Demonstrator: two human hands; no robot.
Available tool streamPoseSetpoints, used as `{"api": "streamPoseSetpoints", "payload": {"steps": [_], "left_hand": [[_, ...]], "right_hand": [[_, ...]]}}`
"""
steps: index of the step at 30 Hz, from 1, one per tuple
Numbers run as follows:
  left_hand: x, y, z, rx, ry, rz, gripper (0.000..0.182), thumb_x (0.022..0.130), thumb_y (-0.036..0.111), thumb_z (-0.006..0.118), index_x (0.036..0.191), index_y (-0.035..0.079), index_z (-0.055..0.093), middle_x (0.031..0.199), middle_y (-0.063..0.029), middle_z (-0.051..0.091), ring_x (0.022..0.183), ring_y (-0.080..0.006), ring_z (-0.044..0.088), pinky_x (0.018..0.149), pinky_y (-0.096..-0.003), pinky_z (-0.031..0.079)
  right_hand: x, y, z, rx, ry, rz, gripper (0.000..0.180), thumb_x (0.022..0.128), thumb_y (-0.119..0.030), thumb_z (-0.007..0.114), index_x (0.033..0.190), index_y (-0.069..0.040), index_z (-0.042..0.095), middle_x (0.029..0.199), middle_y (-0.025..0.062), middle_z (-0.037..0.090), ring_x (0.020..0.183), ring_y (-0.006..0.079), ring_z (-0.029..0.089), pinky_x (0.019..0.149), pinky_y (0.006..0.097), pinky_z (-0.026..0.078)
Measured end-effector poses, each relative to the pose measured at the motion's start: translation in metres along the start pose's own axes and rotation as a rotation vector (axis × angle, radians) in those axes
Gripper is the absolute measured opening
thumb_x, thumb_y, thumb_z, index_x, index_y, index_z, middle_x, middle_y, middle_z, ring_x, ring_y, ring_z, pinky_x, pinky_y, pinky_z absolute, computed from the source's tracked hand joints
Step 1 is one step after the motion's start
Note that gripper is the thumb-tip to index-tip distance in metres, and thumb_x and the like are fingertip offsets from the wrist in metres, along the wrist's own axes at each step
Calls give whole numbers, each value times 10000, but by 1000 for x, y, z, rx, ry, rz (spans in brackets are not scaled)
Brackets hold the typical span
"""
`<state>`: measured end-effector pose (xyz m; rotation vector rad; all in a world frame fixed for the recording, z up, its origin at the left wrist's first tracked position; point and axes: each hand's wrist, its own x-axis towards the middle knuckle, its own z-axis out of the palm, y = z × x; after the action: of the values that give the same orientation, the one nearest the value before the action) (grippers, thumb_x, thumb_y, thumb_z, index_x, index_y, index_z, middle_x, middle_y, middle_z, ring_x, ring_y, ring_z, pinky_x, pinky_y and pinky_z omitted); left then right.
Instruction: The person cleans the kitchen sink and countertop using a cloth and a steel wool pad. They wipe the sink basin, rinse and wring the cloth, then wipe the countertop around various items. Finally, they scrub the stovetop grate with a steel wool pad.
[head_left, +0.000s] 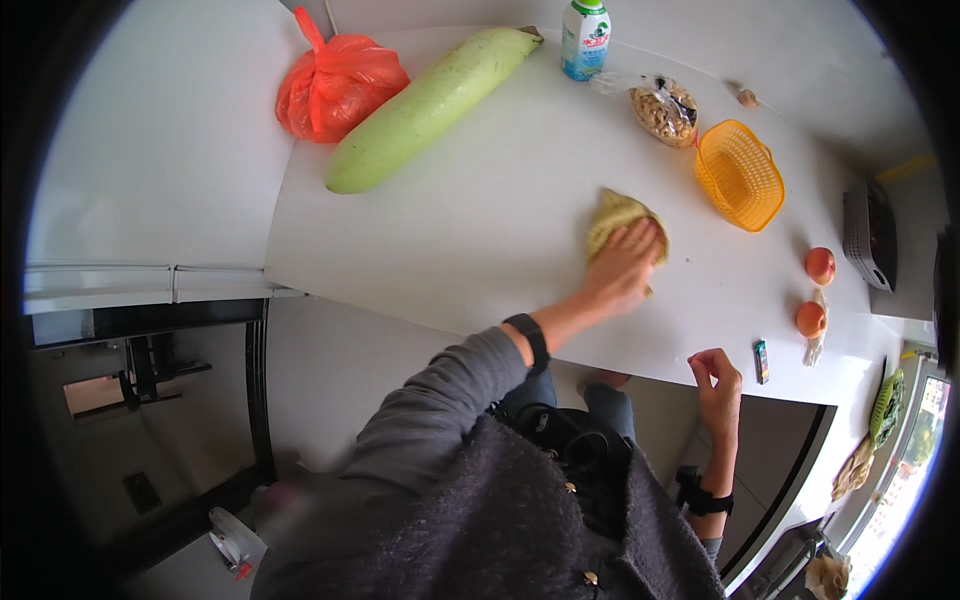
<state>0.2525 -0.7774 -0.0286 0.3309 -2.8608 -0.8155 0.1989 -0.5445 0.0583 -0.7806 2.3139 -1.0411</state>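
Observation:
A yellowish cloth (615, 214) lies bunched on the white countertop (480, 247). My left hand (626, 259) rests palm down over it, its fingers spread across the fabric and slightly blurred. Near the counter's front edge, my right hand (716, 379) is raised with its fingers curled and thumb and forefinger close together; no object shows plainly in it. Small dark specks lie on the surface right of the cloth. A small blue-green packet (762, 362) is just right of my right hand.
Behind are a red plastic bag (330, 94), a long pale green gourd (435, 109), a bottle (586, 41), a bag of brown dried food (666, 111) and a yellow basket (739, 176). Two reddish fruits (820, 266) sit at right, near a grey basket (862, 232).

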Motion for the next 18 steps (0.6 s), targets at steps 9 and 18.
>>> {"api": "streamPoseSetpoints", "payload": {"steps": [9,18], "left_hand": [[3,-42,-19,-57,123,-97,493,890,32,442,1380,-10,418,1461,-160,390,1376,-306,323,1135,-391,256],[24,-3,7,83,152,98,393,847,-61,472,1231,-71,555,1369,-196,489,1321,-322,412,1131,-414,301]], "right_hand": [[-3,19,-35,-27,-7,2,78,861,-47,615,881,22,584,794,135,652,756,244,652,732,319,505],[-27,81,-85,-24,61,146,89,857,-55,617,871,27,587,787,131,657,754,244,653,735,321,508]]}}
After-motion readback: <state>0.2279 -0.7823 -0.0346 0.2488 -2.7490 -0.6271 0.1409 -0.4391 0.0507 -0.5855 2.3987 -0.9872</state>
